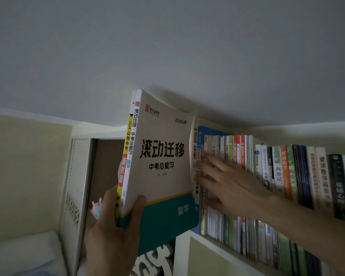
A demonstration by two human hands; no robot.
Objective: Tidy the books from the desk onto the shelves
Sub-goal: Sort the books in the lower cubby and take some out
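We see the left hand (pixel 116 232) gripping the lower spine end of two books held together, thumb curled across the teal band on the front cover and the other fingers wrapped round behind, out of our sight. The front one is a beige and teal book (pixel 163 168) with bold black characters, and pressed against its back is a thinner yellow-spined book (pixel 126 156); both stand upright and slightly tilted, rising well above the fingers, their top corners up near the ceiling. Over to the right of that grip, the right hand (pixel 233 186) reaches in flat, fingers (pixel 209 158) straight and spread apart, their tips touching the spines at the left end of the row of books (pixel 287 176) standing on the white shelf (pixel 195 236). The held pair sits just left of those spread fingers, its right edge close beside the leftmost shelved spines, though we cannot tell whether it touches them. Below and left of the gripping fingers we catch a small pink and blue toy (pixel 97 208) peeking out in the dark opening.
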